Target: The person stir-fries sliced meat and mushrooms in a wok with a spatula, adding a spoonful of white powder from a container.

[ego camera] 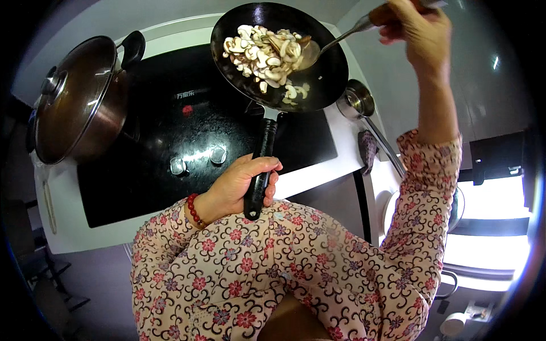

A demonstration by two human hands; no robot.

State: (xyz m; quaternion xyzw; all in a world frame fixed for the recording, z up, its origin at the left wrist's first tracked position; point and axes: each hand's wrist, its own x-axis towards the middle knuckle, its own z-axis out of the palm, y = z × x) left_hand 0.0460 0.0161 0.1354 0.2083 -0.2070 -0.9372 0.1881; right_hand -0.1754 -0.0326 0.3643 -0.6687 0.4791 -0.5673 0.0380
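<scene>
My left hand [243, 183] is closed around the black handle [261, 170] of a wok [315, 91] over the right part of a black glass cooktop [187, 128]. Sliced mushrooms [268, 55] lie heaped in the wok, left of its middle, and a few pale slices [295, 92] sit lower down. At the upper right, my right hand [416, 32] grips the brown handle of a metal spatula or ladle [347, 33]. The tool's head rests among the mushrooms at their right edge, partly hidden by them.
A large lidded pot [81, 102] stands on the cooktop's left side. Right of the wok are a small metal ladle or pan [357, 99] with a long handle and a dark patterned cloth item [367, 151]. Two knobs [218, 155] sit near the cooktop's front.
</scene>
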